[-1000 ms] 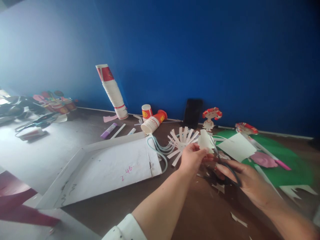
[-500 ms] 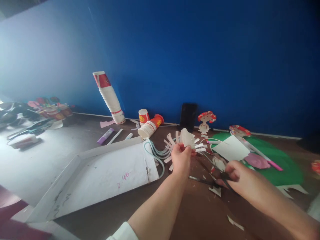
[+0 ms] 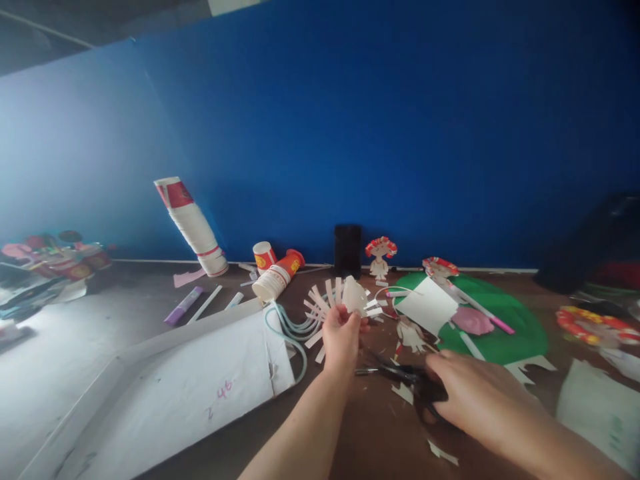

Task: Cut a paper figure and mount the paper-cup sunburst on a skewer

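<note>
two hands are apart: left hand (image 3: 341, 339) pinches white paper (image 3: 355, 295); right hand (image 3: 467, 387) grips scissors (image 3: 406, 375), withdrawn to paper's five o'clock, cutting seemingly paused.

Pale light from the left glares on the table (image 3: 131, 293); the blue wall (image 3: 390, 127) dims rightward, edges blurred.

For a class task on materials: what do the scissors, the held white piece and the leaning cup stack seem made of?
Scissors: probably metal blades, from their grey glint; dark handles, perhaps plastic. White piece: likely matt paper or card, thin and without shine. Leaning cup stack: probably smooth paper, from its white, red-printed sides; any coating is unclear.
</note>
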### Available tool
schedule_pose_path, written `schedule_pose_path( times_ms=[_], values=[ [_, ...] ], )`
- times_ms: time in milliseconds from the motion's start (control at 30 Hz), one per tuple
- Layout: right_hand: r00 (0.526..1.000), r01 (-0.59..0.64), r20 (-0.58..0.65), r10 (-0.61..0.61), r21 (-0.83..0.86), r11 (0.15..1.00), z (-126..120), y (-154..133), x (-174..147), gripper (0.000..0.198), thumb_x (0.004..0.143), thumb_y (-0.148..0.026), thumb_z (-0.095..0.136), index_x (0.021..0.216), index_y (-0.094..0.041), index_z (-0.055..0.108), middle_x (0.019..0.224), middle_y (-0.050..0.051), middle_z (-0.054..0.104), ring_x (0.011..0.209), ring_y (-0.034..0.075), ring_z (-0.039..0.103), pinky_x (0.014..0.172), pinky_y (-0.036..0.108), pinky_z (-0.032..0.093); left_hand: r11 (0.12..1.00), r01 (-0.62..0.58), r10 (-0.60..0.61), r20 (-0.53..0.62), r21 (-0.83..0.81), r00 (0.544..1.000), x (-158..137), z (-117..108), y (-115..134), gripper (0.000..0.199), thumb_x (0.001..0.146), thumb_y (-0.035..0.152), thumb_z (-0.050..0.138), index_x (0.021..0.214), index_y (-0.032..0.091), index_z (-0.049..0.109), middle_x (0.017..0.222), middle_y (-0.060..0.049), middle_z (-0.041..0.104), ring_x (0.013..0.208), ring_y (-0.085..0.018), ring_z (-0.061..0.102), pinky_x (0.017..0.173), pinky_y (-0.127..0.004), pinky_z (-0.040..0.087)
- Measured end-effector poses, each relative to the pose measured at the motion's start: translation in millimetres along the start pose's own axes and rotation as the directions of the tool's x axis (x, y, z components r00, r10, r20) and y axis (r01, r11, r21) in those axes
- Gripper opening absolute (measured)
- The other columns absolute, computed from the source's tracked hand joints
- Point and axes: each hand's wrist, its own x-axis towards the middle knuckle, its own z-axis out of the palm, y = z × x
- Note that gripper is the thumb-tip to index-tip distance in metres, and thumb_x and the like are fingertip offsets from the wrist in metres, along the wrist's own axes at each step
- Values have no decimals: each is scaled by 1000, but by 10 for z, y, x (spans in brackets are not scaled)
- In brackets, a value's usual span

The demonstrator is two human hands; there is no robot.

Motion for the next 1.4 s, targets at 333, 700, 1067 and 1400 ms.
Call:
schedule_pose_path(
  times_ms=[333, 700, 1067, 1400],
  values=[
    [958, -23, 271, -94, 399, 917, -43, 134, -15, 16, 64, -23, 74, 79, -25, 71, 72, -2, 73, 64, 19, 65, 51, 25, 35, 997, 3, -6, 38, 82, 999, 5, -12, -51, 28, 68, 26, 74, 84, 18, 53, 63, 3, 65, 54, -14, 65, 54, -23, 48],
    [990, -60, -125, 71, 92, 994, -31, 226, 505, 28, 91, -23, 50, 106, -16, 73, 113, 19, 76, 103, 35, 70, 76, 37, 49, 987, 12, -27, 90, 161, 996, -47, -27, -69, 21, 75, 22, 67, 87, 19, 52, 66, 2, 67, 56, -15, 66, 51, -21, 45],
    [964, -148, -145, 222, 400, 905, 56, 315, 658, 21, 80, -29, 64, 97, -18, 72, 88, 10, 79, 76, 25, 72, 65, 31, 48, 972, 113, -150, 175, 207, 973, -383, -60, 191, 15, 79, 19, 68, 83, 18, 53, 64, 1, 65, 53, -12, 63, 55, -23, 53],
    [959, -175, 27, 282, 839, 516, -181, 452, 156, 34, 69, -53, 71, 78, -20, 71, 52, -2, 54, 50, 12, 46, 45, 23, 28, 712, 301, -515, 180, 634, 838, -1030, -434, 187, 10, 76, 9, 67, 76, 13, 58, 68, -5, 67, 61, -19, 71, 49, -23, 54]
  ],
)
